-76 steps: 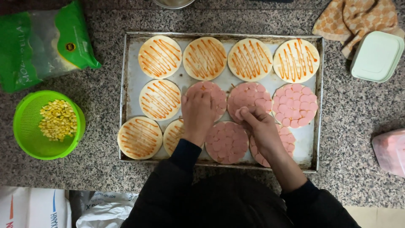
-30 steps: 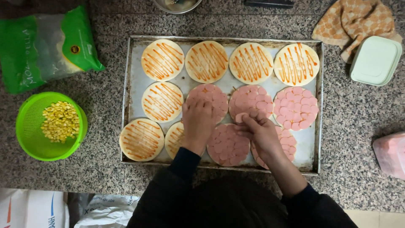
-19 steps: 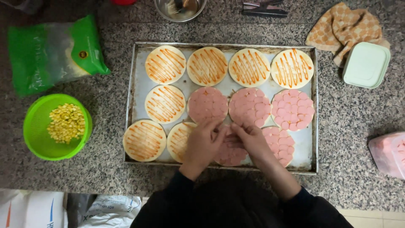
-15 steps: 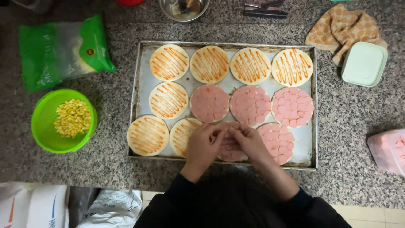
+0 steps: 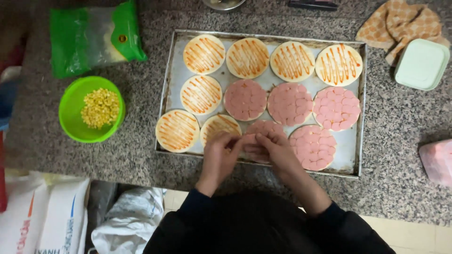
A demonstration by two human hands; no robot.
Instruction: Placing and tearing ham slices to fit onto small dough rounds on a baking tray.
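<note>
A tray (image 5: 165, 94) sits in the middle of the bench (image 5: 400, 141), with round breads (image 5: 247, 57) on it. A bowl (image 5: 70, 117) sits left of the tray. A bag (image 5: 89, 37) lies behind the bowl. A box (image 5: 421, 63) sits near the right edge.

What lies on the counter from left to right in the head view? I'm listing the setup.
Green bowl of corn → metal baking tray with its topped rounds → pale green lidded box → pink container at the right edge.
</note>
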